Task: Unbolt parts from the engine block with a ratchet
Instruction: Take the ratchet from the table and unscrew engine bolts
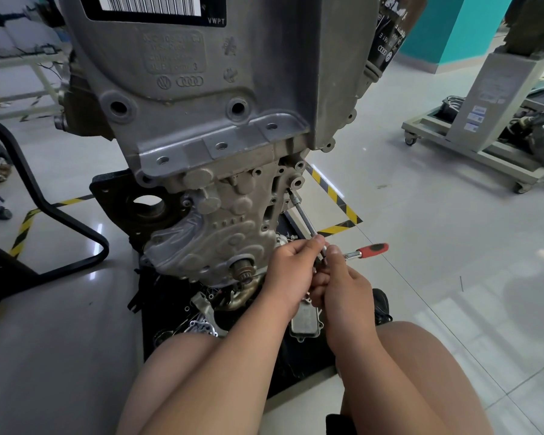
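Black tubular frame (pixel 44 199) at far left, bent foot resting on pale tiled floor (pixel 421 246); yellow-and-black tape (pixel 22 233) on the tiles beside it; grey cast engine block (pixel 217 120) filling upper centre, standing on end on a black mat (pixel 157 293), barcode label (pixel 148 4) at its top edge, open bolt holes along the flange; toothed shaft end (pixel 244 268) protruding low on the front cover; loose metal parts (pixel 201 324) on the mat below the block, beside them a ribbed silver housing (pixel 305 321) partly hidden by the forearms; left hand (pixel 291 271) just right of the shaft end, fingers curled, thumb and forefinger pinching the lower end of the extension bar (pixel 302 215); bar slanting up and left, upper tip meeting the right edge of the block; right hand (pixel 343 287) touching the left, closed round the head of the ratchet (pixel 371 250), thumb pressed on top; red handle sticking out rightward above the floor; black oil filter (pixel 387 42) on the upper right side of the block; dark shoe (pixel 380 306) beyond the right wrist; grey wheeled stand (pixel 496 89) well apart at far right; teal wall (pixel 453 26) behind it.
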{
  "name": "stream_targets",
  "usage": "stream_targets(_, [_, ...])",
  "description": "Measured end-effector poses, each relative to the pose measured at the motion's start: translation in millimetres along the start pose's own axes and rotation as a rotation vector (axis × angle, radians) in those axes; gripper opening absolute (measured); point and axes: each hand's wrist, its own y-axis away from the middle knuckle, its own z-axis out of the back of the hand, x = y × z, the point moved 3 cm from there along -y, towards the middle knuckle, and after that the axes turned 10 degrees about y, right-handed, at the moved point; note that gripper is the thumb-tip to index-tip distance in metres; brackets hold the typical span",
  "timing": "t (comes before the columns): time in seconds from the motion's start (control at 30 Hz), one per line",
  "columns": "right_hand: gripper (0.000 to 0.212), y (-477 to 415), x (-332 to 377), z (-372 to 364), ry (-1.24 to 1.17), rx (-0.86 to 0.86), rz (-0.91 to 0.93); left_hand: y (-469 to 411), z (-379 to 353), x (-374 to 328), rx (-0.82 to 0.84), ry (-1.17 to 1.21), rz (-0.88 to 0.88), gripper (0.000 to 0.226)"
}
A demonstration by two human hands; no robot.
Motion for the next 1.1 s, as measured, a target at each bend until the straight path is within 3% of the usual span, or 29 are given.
stream_targets(0.43, [0.03, 0.9, 2.0, 3.3, 0.095, -0.096, 0.195, 1.3, -0.6, -5.0, 0.002, 0.04, -0.018, 0.032])
stream_targets(0.87, [0.073, -2.6, -5.6, -6.1, -0.061, 0.083, -0.198, 5.0, -1.1, -2.7, 0.123, 0.03, 0.076, 0.029])
stream_targets(1.1, [0.08, 0.7, -4.1, -7.9, -0.099, 0.119, -0.238, 4.0, -0.3, -1.3, 0.124, 0.024, 0.089, 0.028])
